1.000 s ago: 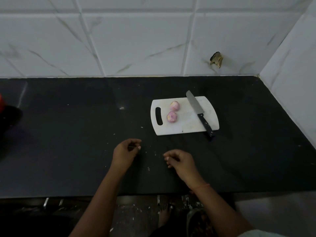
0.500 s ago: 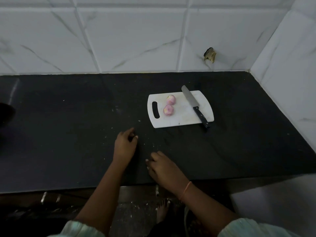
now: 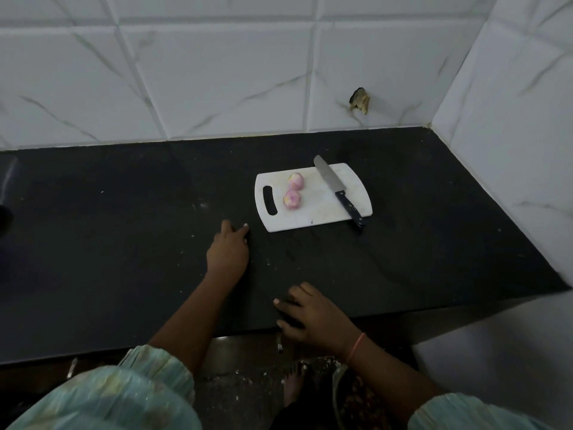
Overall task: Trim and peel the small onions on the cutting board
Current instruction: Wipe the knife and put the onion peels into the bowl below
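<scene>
Two small pink onions, one farther (image 3: 296, 181) and one nearer (image 3: 292, 200), lie side by side on a white cutting board (image 3: 322, 212) on the black counter. A knife (image 3: 338, 189) with a black handle lies diagonally across the board's right side, its handle end past the front edge. My left hand (image 3: 228, 252) rests on the counter a little left of the board's near corner, fingers extended and holding nothing. My right hand (image 3: 310, 311) rests flat at the counter's front edge, well short of the board, also holding nothing.
The black counter (image 3: 124, 243) meets white tiled walls behind and on the right (image 3: 511, 135). A hole with debris (image 3: 359, 100) marks the back wall. A dark object (image 3: 4, 217) peeks in at the far left edge. Below the counter edge, a foot stands on the littered floor.
My left hand has moved forward toward the board's near corner, its fingers uncurling. My right hand has drawn back to the counter's front edge and flattened. The camera view has shifted.
</scene>
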